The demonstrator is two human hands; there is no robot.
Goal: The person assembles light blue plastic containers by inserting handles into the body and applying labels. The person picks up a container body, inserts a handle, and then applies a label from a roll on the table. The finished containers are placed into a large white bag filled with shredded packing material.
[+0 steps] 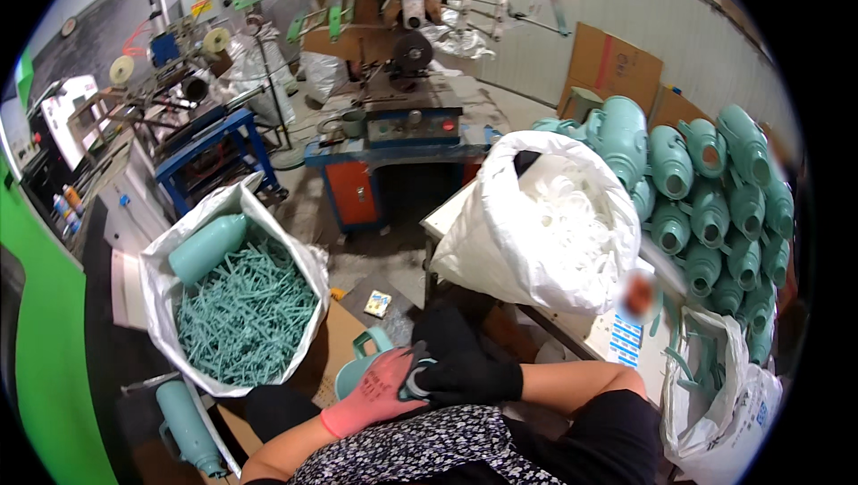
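Note:
A teal plastic jug shell (350, 376) with a loop handle lies across my lap, its narrow end toward the right. My left hand (380, 387), in a pink glove with dark fingertips, is closed over its body. At the narrow end, my right hand (469, 379) in a black glove is closed around the greyish-teal rim. The fingers hide most of that rim, and whether anything small is also in the right hand does not show. To the left stands a white sack (161, 306) full of thin teal plastic strips (246, 311), with another teal shell (207, 248) lying on top.
A white sack of white rings (572, 217) sits on the bench at right. Beyond it, many teal shells (710, 217) are stacked. A smaller bag (706, 422) holds teal scraps. One shell (188, 427) lies low at left. A machine with an orange cabinet (353, 194) stands ahead.

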